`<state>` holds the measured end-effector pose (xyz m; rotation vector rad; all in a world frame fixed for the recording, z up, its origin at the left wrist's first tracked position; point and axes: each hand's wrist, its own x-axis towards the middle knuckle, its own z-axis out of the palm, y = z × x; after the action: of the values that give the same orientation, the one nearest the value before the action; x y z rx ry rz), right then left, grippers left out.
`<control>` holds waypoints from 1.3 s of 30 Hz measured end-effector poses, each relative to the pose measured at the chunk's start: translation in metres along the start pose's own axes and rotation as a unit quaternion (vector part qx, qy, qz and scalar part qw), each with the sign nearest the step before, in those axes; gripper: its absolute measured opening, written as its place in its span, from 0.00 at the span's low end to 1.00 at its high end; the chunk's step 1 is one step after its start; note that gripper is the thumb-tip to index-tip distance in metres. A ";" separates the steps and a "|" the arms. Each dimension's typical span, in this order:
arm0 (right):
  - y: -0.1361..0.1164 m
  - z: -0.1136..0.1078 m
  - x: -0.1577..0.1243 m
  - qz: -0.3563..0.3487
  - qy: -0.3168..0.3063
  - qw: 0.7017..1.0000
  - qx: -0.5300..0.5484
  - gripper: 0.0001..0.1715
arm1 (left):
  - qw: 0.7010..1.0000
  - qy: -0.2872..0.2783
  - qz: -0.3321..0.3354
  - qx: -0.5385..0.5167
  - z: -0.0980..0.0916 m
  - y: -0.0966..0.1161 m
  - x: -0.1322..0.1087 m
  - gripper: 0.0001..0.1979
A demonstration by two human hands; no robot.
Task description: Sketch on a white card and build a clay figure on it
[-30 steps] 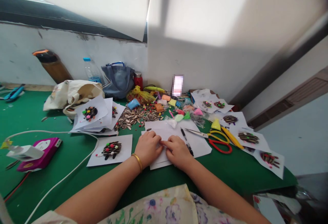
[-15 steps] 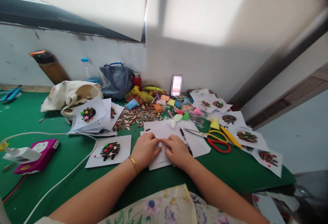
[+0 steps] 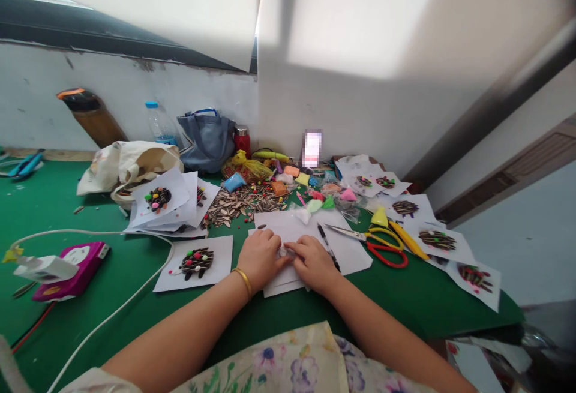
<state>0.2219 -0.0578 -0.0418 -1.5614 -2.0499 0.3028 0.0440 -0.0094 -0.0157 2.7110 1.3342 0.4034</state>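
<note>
My left hand (image 3: 260, 259), with a gold bangle at the wrist, and my right hand (image 3: 314, 264) meet over white paper (image 3: 279, 285). Their fingers are curled together around a small white lump of what looks like modelling clay (image 3: 283, 251), partly hidden between them. A black pen (image 3: 329, 245) lies on the paper just right of my right hand. Farther right are scissors (image 3: 386, 248) with yellow and red handles. Left of my left hand, a card (image 3: 220, 255) bears a hedgehog shape made of dark seeds with coloured clay balls.
Sunflower seeds (image 3: 227, 206) and coloured clay packets (image 3: 279, 188) lie behind the paper. Finished-looking cards (image 3: 434, 238) spread along the right, others (image 3: 148, 219) at left. A white cable (image 3: 130, 297) loops left by a magenta box (image 3: 74, 273). A phone (image 3: 312, 148) leans on the wall.
My fingers have shifted slightly around the white lump, the right fingertips now lifted and less pressed against the left. The view has moved a little; the items on the table stay put.
</note>
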 end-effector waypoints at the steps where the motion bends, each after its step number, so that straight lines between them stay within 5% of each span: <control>1: 0.000 0.000 0.000 -0.001 0.002 1.000 0.006 0.24 | 1.000 -0.001 -0.002 0.003 0.001 0.001 0.001 0.15; 15: 0.002 -0.002 0.001 -0.004 0.004 0.999 0.040 0.26 | 0.999 0.016 0.016 -0.027 0.000 -0.003 -0.002 0.06; 23: 0.004 -0.001 0.000 -0.012 0.006 0.999 0.044 0.24 | 0.999 0.028 0.005 -0.019 0.004 0.000 0.002 0.11; 39: 0.003 -0.001 0.000 -0.016 -0.003 1.000 0.019 0.25 | 0.998 0.021 0.033 -0.054 0.007 -0.012 0.003 0.05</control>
<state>0.2249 -0.0567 -0.0420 -1.5051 -2.0596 0.3323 0.0386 0.0002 -0.0242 2.6784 1.1973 0.5249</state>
